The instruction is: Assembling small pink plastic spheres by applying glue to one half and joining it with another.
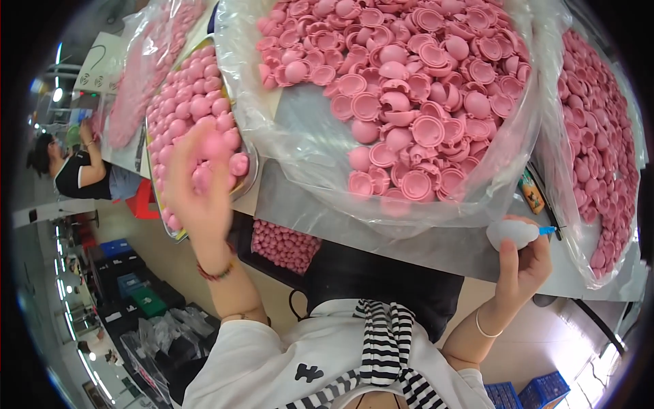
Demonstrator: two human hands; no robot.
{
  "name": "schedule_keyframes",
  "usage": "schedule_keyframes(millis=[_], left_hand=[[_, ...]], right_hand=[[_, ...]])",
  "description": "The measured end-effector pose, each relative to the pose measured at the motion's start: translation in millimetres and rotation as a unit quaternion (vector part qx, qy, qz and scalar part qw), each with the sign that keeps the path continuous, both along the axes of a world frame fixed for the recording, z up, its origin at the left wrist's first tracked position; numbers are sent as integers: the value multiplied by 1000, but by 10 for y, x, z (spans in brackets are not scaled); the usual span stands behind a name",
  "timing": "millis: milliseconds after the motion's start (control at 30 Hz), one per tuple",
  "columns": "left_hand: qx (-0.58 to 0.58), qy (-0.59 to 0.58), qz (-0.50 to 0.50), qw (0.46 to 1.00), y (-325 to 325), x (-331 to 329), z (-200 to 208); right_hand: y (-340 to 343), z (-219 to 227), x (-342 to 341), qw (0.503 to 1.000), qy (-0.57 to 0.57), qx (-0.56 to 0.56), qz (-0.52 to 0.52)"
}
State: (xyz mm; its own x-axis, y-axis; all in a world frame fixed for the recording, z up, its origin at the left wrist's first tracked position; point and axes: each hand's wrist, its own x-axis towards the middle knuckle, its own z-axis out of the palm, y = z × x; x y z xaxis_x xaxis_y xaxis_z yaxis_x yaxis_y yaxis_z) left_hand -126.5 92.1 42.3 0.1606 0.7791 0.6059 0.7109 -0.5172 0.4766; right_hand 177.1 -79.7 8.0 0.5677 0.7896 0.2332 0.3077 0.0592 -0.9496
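Note:
In my right hand (521, 269) is a small white squeeze bottle (511, 234) with a blue nozzle, gripped between thumb and fingers at the table's front edge. Motion smears my left hand (197, 187), which is over the left tray of pink balls (180, 102); whether its fingers hold a ball cannot be made out. One pink ball (238, 163) shows just right of that hand. Between and beyond my hands, a large clear plastic bag (300, 153) lies spread open with many pink half shells (428, 131), some cup side up, some dome side up.
Another clear bag of pink half shells (596, 129) lies at the right, beside a small orange and green tube (531, 192) and a thin black rod. Below the table edge sits a dark bin of pink balls (286, 245). A person (78, 163) sits at the far left.

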Motion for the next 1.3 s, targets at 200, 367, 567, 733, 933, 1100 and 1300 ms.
schedule_keyframes(millis=[200,367,567,733,933,1100,1300], left_hand=[[57,42,130,989,283,-451,78],[-61,10,-75,995,-52,301,-37],[-61,140,-204,967,-59,842,-203],[-133,54,-205,968,-39,873,-200],[-160,4,-220,962,-146,809,-178],[-132,-87,-261,952,-492,924,-2],[-242,-262,-498,790,-889,1213,-233]], right_hand=[[28,-1,-18,999,-30,-7,17],[39,8,-30,1000,-25,3,7],[46,31,-47,1000,-22,-6,11],[50,35,-41,1000,-16,-8,12],[39,1,-41,999,-20,40,9],[-85,149,-155,974,198,105,35],[-54,177,-565,891,403,120,170]])
